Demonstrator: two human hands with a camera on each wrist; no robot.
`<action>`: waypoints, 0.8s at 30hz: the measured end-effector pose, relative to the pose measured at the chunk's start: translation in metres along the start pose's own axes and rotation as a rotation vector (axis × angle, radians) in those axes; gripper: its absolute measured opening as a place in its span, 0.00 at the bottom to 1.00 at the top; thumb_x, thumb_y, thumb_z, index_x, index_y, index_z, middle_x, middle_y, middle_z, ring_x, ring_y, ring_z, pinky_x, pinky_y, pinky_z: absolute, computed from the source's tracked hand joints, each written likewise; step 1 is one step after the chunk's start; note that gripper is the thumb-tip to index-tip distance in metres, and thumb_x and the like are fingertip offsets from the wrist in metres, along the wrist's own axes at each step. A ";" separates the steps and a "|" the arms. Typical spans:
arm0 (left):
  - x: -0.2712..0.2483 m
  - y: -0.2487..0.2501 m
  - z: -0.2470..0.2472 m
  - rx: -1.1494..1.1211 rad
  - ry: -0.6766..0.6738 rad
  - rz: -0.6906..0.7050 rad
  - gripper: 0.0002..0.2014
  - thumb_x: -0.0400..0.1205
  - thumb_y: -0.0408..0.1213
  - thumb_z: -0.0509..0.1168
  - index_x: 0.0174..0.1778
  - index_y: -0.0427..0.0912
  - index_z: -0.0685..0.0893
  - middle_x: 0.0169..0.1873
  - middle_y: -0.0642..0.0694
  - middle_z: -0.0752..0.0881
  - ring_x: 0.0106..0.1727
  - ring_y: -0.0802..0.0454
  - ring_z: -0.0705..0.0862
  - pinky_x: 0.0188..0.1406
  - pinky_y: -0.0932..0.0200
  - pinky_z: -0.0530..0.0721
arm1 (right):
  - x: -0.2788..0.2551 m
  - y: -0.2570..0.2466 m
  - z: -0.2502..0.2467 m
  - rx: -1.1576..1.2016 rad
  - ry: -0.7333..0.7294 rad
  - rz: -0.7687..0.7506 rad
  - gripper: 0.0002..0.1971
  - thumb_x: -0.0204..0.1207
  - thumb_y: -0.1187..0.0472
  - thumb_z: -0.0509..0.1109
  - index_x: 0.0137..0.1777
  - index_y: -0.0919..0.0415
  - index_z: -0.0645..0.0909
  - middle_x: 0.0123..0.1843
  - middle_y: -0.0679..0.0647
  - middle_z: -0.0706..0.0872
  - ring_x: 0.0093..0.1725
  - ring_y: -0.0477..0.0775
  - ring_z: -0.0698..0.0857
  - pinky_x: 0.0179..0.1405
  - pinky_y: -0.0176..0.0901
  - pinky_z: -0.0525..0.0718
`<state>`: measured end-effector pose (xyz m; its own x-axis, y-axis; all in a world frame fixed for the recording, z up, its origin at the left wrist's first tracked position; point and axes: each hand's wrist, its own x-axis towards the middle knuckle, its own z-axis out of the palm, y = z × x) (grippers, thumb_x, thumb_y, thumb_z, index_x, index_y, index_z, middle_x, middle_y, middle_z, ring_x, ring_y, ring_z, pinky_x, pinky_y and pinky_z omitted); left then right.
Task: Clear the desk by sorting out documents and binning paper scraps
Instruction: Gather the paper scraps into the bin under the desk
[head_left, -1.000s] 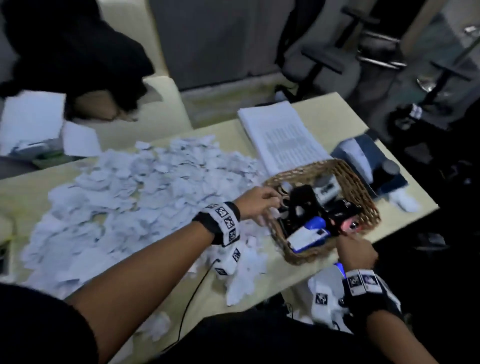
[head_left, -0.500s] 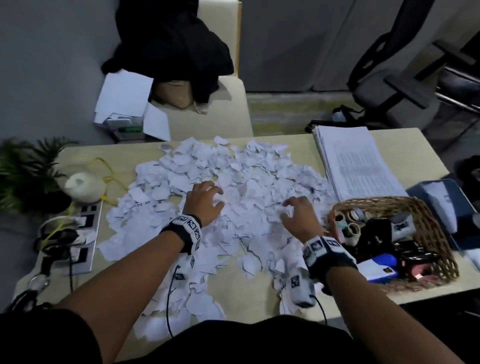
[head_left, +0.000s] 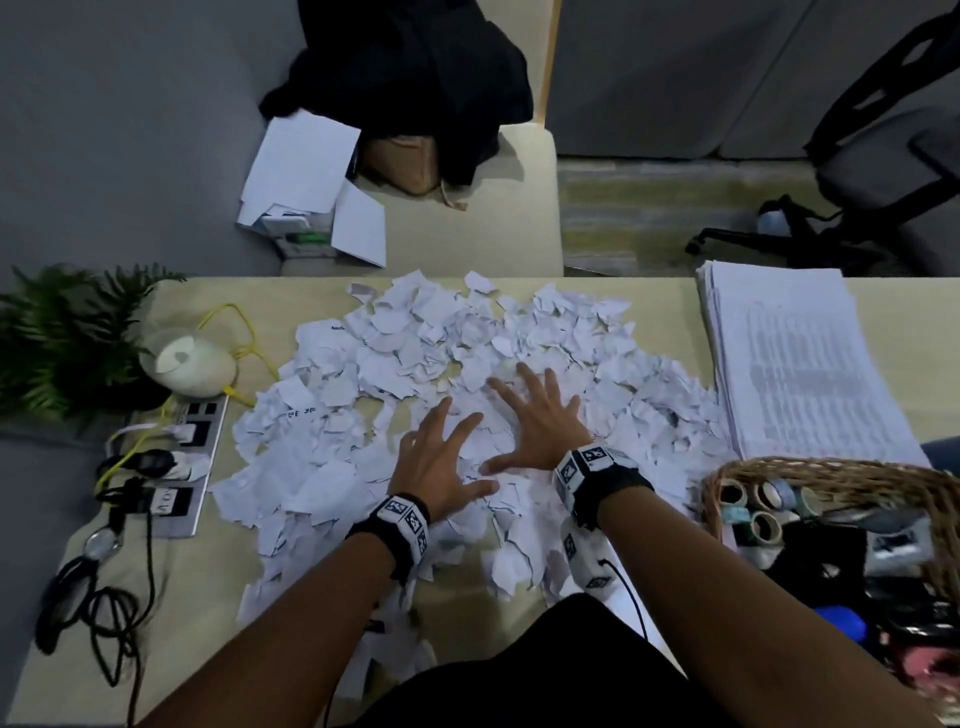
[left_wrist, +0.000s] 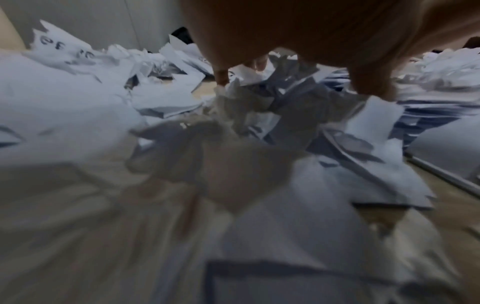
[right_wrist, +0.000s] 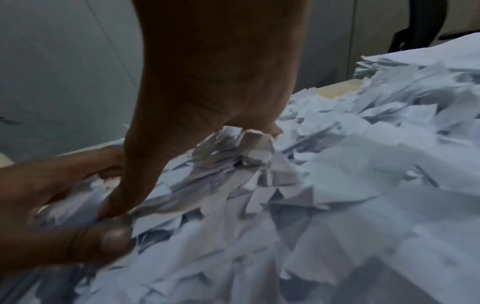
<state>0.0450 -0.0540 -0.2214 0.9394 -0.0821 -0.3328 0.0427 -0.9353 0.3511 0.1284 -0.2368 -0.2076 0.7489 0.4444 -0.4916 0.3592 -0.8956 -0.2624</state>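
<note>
A wide heap of torn white paper scraps (head_left: 395, 364) covers the middle of the beige desk (head_left: 660, 296). Both hands lie flat on it side by side, fingers spread and straight. My left hand (head_left: 441, 457) rests on the near middle of the heap, my right hand (head_left: 540, 421) just to its right, thumbs nearly touching. In the left wrist view the palm (left_wrist: 324, 37) hovers over the scraps (left_wrist: 78, 115). The right wrist view has the right hand (right_wrist: 207, 86) pressing into the scraps (right_wrist: 350, 164), with the left hand (right_wrist: 52, 201) beside it. A stack of printed documents (head_left: 800, 364) lies at the right.
A wicker basket (head_left: 815, 470) of tape rolls and stationery stands at the near right. A power strip (head_left: 182, 467) with cables, a white round device (head_left: 189, 361) and a plant (head_left: 57, 332) fill the left side. Behind the desk a chair (head_left: 524, 197) holds loose sheets.
Both hands left the basket and went to the scrap heap. They have since drawn together and spread flat on it. The head view has swung left and down.
</note>
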 end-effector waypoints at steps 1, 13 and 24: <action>0.003 -0.002 0.002 0.019 0.015 0.007 0.46 0.70 0.72 0.64 0.82 0.60 0.56 0.85 0.46 0.46 0.85 0.46 0.48 0.80 0.38 0.58 | 0.004 0.001 0.004 -0.056 -0.018 -0.029 0.61 0.54 0.17 0.67 0.84 0.34 0.41 0.87 0.52 0.35 0.84 0.72 0.37 0.69 0.89 0.53; 0.022 -0.022 0.005 0.269 0.120 0.173 0.26 0.68 0.44 0.75 0.63 0.48 0.81 0.60 0.39 0.80 0.57 0.36 0.77 0.44 0.44 0.81 | -0.025 0.015 0.017 -0.130 0.287 -0.123 0.26 0.62 0.67 0.78 0.60 0.60 0.74 0.55 0.63 0.78 0.46 0.66 0.78 0.20 0.50 0.79; 0.050 -0.006 -0.046 -0.234 0.197 0.163 0.06 0.80 0.27 0.62 0.49 0.36 0.73 0.44 0.37 0.76 0.39 0.37 0.78 0.38 0.47 0.81 | -0.076 0.004 -0.024 0.351 0.505 0.253 0.25 0.75 0.76 0.60 0.73 0.67 0.71 0.59 0.68 0.84 0.48 0.68 0.84 0.38 0.49 0.76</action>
<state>0.1072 -0.0371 -0.1997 0.9870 -0.1340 -0.0883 -0.0575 -0.8091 0.5848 0.0868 -0.2746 -0.1513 0.9860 0.0804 -0.1461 -0.0009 -0.8736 -0.4866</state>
